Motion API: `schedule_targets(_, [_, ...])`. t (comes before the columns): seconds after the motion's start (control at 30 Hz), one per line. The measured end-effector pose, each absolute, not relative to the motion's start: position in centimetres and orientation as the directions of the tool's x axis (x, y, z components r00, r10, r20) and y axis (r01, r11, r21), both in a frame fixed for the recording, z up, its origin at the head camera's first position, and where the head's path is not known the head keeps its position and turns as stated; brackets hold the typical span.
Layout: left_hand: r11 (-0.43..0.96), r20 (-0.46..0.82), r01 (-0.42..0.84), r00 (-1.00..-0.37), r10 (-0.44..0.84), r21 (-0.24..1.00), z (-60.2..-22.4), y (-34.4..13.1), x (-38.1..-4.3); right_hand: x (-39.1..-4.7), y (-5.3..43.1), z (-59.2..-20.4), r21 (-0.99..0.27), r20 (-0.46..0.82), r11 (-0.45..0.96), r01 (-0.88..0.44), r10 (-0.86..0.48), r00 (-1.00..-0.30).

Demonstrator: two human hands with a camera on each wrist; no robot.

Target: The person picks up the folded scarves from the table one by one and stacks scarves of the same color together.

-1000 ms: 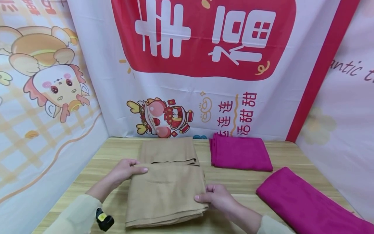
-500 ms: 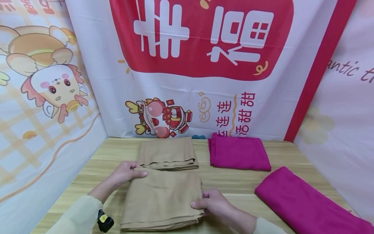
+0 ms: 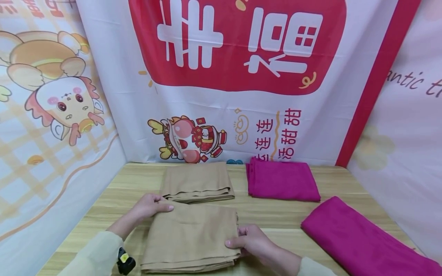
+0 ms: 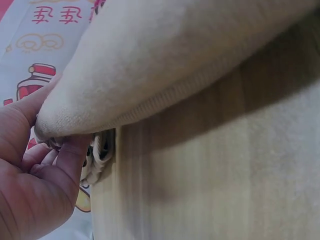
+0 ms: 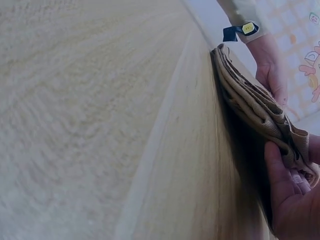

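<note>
A folded tan cloth (image 3: 191, 234) spans the space between my two hands at the front of the table. My left hand (image 3: 150, 207) pinches its far left corner, thumb on top. At the near right edge, my right hand (image 3: 253, 239) grips the layers with the thumb above and fingers beneath. From the right wrist view, the stacked layers of the tan cloth (image 5: 250, 102) show edge-on, above a dark shadow on the wood. Just behind lies a second folded tan cloth (image 3: 197, 178), its layered edge facing me.
A folded magenta cloth (image 3: 283, 181) lies at the back right. Another magenta cloth (image 3: 362, 237) lies slanted along the right side of the wooden table (image 3: 276, 214). Printed hangings (image 3: 231, 103) enclose the table at the back and both sides.
Both hands have drawn the held tan cloth slightly toward me and to the left. More of the tan cloth behind it now shows, with a small gap at the right.
</note>
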State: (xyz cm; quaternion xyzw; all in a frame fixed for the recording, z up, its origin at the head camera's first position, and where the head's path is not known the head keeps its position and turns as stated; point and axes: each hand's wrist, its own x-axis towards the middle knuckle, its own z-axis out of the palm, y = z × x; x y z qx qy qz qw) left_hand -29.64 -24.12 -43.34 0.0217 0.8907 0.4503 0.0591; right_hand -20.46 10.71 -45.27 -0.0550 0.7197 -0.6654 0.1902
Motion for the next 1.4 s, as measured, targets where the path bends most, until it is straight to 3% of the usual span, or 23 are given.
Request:
schedule_targets(0.8, [0.603, -0.088, -0.033, -0.994, 0.062, 0.797, -44.5, -24.2, -29.7, -20.2, 11.0, -45.6, -0.956, -0.255, 0.219, 0.194, -0.298, -0.920])
schedule_targets(1.13, [0.596, -0.087, -0.030, -0.994, 0.067, 0.802, -44.9, -24.7, -29.9, -20.6, 11.8, -45.3, -0.960, -0.262, 0.194, 0.202, -0.368, -0.892])
schedule_targets(1.4, [0.543, -0.142, -0.097, -0.989, 0.041, 0.834, -44.7, -25.1, -29.7, -20.7, 12.0, -45.3, -0.957, -0.275, 0.200, 0.211, -0.389, -0.879])
